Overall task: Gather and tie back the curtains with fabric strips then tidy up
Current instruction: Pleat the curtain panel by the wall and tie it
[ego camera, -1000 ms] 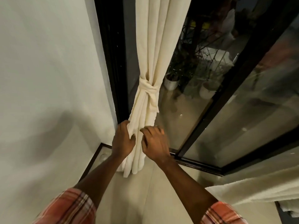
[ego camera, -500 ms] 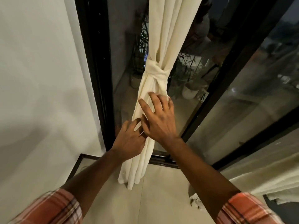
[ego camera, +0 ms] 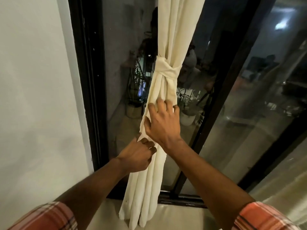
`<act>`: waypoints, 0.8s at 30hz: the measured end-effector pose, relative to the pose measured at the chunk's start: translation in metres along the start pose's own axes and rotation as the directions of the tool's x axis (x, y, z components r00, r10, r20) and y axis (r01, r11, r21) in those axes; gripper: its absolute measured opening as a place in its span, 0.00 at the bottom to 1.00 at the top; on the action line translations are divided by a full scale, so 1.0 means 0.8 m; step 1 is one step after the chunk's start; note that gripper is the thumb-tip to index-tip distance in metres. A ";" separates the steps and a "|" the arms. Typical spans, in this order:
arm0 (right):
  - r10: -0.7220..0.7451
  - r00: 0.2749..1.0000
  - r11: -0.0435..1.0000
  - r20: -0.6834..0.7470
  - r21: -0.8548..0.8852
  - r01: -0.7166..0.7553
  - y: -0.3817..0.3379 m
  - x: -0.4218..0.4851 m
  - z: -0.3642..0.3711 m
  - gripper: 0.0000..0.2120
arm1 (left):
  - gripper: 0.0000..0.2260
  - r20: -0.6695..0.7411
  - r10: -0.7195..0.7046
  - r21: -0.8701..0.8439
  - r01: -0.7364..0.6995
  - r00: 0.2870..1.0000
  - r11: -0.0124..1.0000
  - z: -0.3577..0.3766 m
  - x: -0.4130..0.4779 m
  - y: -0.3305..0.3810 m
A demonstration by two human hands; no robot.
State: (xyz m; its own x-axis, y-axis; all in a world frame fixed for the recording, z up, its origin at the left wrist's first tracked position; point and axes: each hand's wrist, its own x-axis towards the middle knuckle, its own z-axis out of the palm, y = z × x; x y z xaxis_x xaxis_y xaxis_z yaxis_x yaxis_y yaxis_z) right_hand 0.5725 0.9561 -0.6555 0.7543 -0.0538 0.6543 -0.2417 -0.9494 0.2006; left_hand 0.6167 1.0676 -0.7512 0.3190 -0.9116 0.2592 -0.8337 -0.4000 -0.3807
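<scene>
A cream curtain [ego camera: 172, 27] hangs gathered into a bundle in front of the dark glass door. A fabric strip [ego camera: 166, 70] of the same cream cloth is knotted around it at mid height. My right hand [ego camera: 162, 123] lies on the bundle just below the knot, fingers spread and slightly bent over the folds. My left hand [ego camera: 137, 154] is lower down on the bundle's left side, its fingers curled into the folds and gripping the cloth. The curtain's hem [ego camera: 137, 213] hangs close to the floor.
A white wall [ego camera: 36, 97] stands at the left beside the black door frame [ego camera: 88, 80]. Potted plants [ego camera: 132, 110] show behind the glass. Pale tiled floor [ego camera: 174, 218] lies below, with the black door track [ego camera: 181, 199] at its edge.
Both hands have climbed up the curtain bundle toward the knot. My right hand now spreads over the folds just under the tie, and my left hand grips the cloth below it.
</scene>
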 end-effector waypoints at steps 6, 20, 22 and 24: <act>-0.117 0.991 0.991 -0.067 0.054 0.121 0.022 0.015 0.021 0.27 | 0.16 -0.272 -0.053 -0.017 0.051 0.961 0.999 0.038 0.030 0.025; -0.239 0.971 0.951 0.028 0.207 0.228 -0.023 -0.025 0.078 0.13 | 0.47 -0.190 -0.864 -0.818 0.412 0.466 0.401 0.146 0.015 0.072; -0.268 0.963 0.934 -0.014 0.239 0.264 -0.031 -0.037 0.076 0.13 | 0.49 -0.083 -0.858 -0.865 0.391 0.507 0.315 0.153 0.008 0.073; -0.271 0.962 0.939 -0.047 0.207 0.275 -0.035 -0.042 0.065 0.14 | 0.39 0.000 -0.844 -0.853 0.441 0.537 0.280 0.155 -0.002 0.077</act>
State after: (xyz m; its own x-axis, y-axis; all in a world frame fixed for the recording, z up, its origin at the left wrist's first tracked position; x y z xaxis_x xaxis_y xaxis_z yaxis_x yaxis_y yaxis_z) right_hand 0.5857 0.9684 -0.7207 0.7622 0.2198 0.6088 0.1062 -0.9703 0.2174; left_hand 0.6211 1.0328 -0.8852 0.8749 -0.1516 0.4599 -0.4770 -0.4334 0.7646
